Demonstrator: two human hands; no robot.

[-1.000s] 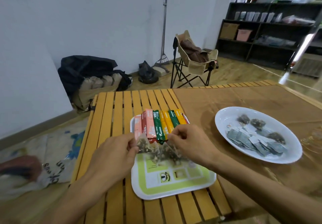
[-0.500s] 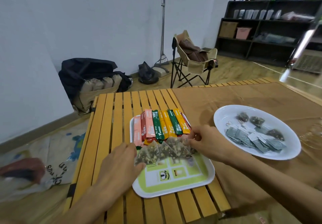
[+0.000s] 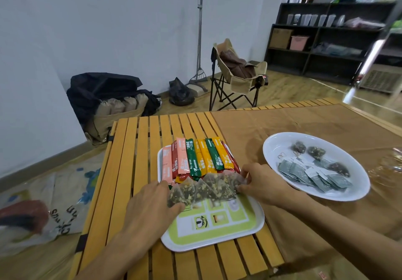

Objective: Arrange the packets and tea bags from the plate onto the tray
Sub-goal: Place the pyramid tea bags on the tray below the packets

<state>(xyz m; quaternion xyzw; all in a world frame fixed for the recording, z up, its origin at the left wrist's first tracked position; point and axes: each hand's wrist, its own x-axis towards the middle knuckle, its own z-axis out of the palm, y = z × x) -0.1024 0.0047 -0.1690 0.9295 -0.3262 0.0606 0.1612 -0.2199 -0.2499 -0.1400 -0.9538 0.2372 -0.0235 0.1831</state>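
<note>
Holding stick packets (image 3: 196, 160) and mesh tea bags (image 3: 204, 189), the tray (image 3: 217, 239); both hands' grip grasps the bags.

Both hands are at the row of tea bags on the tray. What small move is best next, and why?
Probably let go and reach the right hand to the plate. The pyramid tea bags already lie in a row on the tray, while grey sachets remain on the plate.

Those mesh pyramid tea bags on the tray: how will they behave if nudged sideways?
The pyramid tea bags probably weigh little: thin see-through mesh, loose leaf inside. Likely soft, deforming under a push. They lean on each other in a row, so nudging one may shift its neighbours on the smooth-looking tray.
</note>
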